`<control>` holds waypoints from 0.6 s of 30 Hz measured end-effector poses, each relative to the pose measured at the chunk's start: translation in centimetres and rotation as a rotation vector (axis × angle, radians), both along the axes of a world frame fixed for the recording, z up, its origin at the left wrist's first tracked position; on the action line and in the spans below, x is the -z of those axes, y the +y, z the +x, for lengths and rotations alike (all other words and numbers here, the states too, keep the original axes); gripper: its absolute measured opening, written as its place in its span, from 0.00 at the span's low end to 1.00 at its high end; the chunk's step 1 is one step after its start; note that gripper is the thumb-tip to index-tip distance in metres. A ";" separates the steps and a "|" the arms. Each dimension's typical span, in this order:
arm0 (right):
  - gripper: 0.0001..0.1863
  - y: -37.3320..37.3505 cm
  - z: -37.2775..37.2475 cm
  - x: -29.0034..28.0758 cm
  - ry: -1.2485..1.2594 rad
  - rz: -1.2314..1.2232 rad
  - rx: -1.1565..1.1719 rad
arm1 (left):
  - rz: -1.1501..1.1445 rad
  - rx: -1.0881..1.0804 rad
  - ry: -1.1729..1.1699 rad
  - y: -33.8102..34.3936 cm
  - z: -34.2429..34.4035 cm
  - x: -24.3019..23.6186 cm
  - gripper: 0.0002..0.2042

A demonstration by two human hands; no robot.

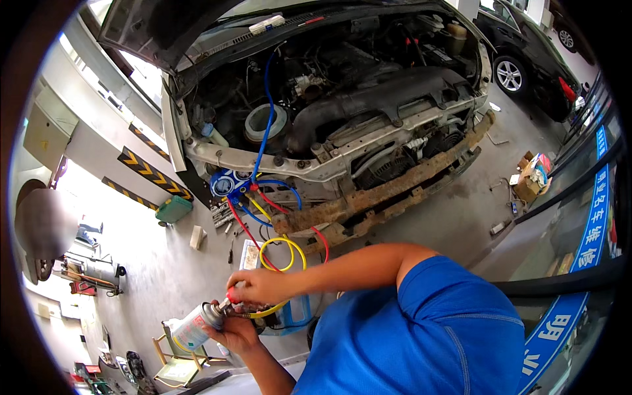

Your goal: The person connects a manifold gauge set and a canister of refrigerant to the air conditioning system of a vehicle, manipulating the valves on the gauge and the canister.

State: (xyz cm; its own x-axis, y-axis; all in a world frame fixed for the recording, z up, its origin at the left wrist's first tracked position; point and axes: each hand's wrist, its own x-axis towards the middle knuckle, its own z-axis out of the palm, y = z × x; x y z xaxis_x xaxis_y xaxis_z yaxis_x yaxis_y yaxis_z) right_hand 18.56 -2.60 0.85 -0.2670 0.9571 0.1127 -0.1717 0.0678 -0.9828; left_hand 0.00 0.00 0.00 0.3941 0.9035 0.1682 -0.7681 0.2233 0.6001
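Head view, lower left: left hand (235, 334) grips white cylindrical metal can (195, 326); right hand (258, 286) pinches red-capped valve (232, 300) with yellow hose (284, 264) attached.

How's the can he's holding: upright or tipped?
Tipped. The can lies near sideways in the left hand, its valve end toward the right hand, where the yellow hose joins it.

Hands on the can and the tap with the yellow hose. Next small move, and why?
Probably hold the can steady in the left hand and turn the tap fitting with the right hand. Its fingers already pinch the fitting at the can's top, where the yellow hose joins. Whether the tap is open cannot be told.
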 end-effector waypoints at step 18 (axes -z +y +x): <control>0.19 -1.2 -0.8 -1.0 0.105 -0.116 0.021 | -0.061 -0.025 0.035 -1.2 -0.2 0.0 0.26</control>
State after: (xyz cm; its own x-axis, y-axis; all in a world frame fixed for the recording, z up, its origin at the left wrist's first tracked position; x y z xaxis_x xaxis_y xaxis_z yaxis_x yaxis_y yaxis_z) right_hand 17.77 -3.81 1.90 -0.2398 0.9704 0.0275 -0.2734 -0.0404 -0.9610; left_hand -0.18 -1.22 0.03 0.3761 0.9213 0.0990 -0.7529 0.2415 0.6123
